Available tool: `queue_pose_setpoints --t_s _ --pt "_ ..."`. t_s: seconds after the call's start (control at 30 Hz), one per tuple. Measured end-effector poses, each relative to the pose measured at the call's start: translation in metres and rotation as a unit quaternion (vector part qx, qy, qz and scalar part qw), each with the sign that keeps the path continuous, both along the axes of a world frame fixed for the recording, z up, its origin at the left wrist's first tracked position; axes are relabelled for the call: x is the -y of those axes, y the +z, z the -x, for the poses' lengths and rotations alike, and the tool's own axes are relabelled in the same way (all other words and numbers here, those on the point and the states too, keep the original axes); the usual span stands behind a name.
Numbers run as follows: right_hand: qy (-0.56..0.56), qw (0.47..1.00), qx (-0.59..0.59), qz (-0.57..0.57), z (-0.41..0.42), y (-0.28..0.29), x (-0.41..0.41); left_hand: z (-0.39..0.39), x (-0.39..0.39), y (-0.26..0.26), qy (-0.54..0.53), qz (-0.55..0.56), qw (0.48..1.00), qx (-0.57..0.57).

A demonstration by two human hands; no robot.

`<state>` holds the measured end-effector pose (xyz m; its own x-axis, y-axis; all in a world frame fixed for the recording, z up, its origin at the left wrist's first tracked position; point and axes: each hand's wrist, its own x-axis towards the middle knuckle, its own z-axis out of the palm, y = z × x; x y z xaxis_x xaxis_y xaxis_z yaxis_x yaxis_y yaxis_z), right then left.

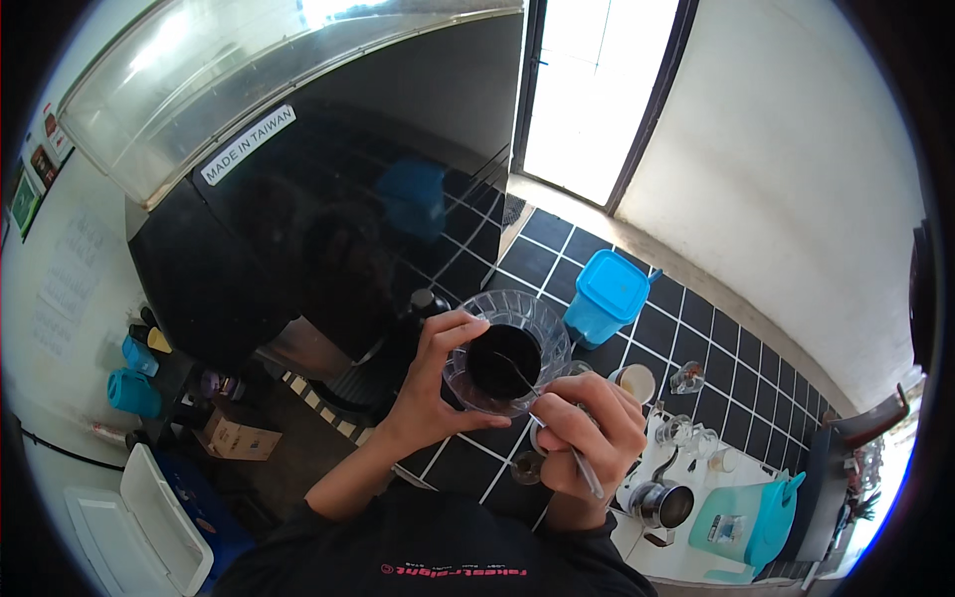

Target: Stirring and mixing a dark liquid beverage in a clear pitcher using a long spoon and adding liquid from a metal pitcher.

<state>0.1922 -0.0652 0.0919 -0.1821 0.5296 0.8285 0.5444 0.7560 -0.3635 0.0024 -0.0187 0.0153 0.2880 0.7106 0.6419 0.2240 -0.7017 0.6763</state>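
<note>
A clear ribbed vessel (550,328) with a wide round rim is held up over the black-tiled counter. Dark contents (503,362), seen within a smaller round opening, fill its middle. The fingers and thumb of my left hand (436,380) grip around the left side of the vessel. In my right hand (589,429) is a spoon (586,470), its handle pointing down toward me and its far end dipping into the dark contents. What exactly the inner cup is made of cannot be told.
A blue lidded container (608,295) stands beyond the vessel. To the right are a cup (636,384), small glasses (686,378), a steel gooseneck kettle (660,504) and a turquoise pitcher (746,519). A large black machine (321,186) rises at the left, with an open white-lidded cooler (168,522) below.
</note>
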Motion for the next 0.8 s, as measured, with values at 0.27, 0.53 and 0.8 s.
queue_pose_setpoints --t_s 0.27,0.53,0.8 --pt "-0.010 0.993 -0.087 0.077 -0.001 0.003 0.011 -0.001 0.001 -0.001 -0.004 0.000 1.000 0.008" --pt "0.067 0.980 -0.176 0.071 0.002 -0.009 0.014 0.000 -0.001 -0.007 -0.005 0.009 1.000 0.019" --pt "0.108 0.978 -0.162 0.073 -0.001 -0.010 0.015 -0.002 -0.001 -0.003 -0.005 0.005 1.000 0.019"
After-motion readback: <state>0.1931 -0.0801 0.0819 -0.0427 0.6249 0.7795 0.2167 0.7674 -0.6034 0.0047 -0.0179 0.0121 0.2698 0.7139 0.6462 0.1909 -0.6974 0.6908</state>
